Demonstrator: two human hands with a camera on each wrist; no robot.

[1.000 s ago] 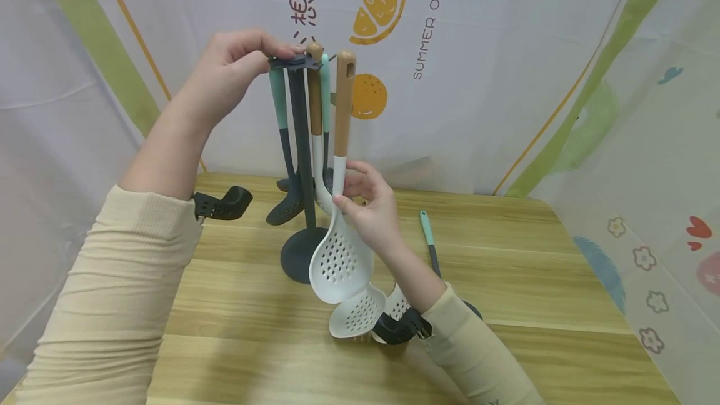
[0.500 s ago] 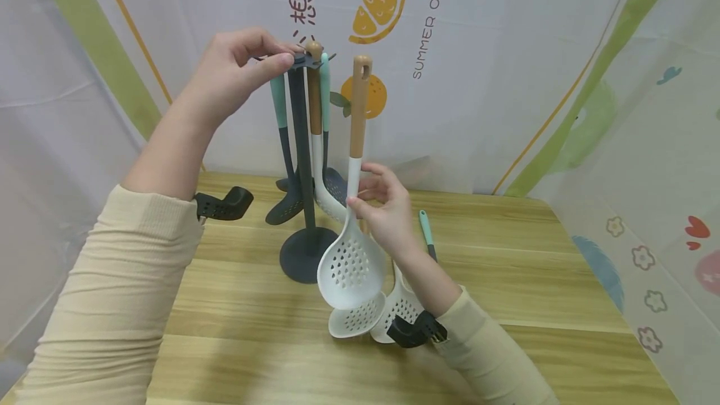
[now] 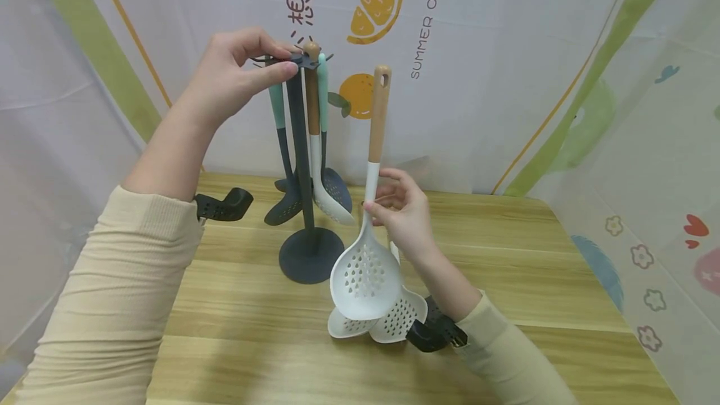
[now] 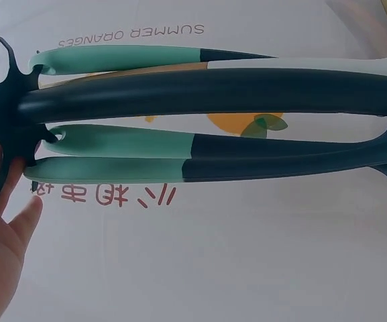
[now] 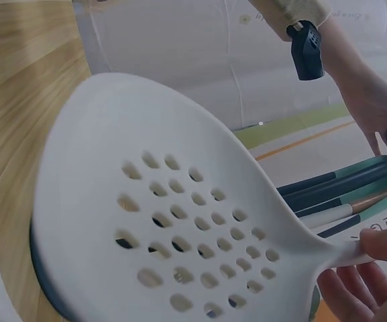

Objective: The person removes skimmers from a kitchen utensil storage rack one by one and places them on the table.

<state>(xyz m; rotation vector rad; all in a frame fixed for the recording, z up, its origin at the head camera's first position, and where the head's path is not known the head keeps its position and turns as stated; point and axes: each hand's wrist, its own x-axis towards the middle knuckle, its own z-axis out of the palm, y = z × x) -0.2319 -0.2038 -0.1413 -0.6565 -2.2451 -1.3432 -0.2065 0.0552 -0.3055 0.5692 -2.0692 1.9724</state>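
My right hand (image 3: 409, 217) pinches a white skimmer (image 3: 367, 277) by its neck, below the wooden handle, and holds it upright above the table. In the right wrist view its perforated bowl (image 5: 180, 168) fills much of the frame. My left hand (image 3: 239, 70) holds the top of a dark utensil stand (image 3: 306, 258), thumb and fingers at the hooked ring (image 4: 9, 114). From the stand hang several utensils: a white perforated one (image 3: 332, 204) with a wooden handle, and dark ones with mint handles (image 3: 277, 105).
Two more white perforated utensil heads lie on the wooden table (image 3: 253, 342): one at the front (image 3: 345, 326), the other to its right (image 3: 400, 317), both partly behind the skimmer. A printed cloth (image 3: 467, 111) hangs behind the table.
My right hand has moved right and slightly down with the skimmer, away from the stand. The left thumb has shifted forward over the stand's top; the stand stays put.
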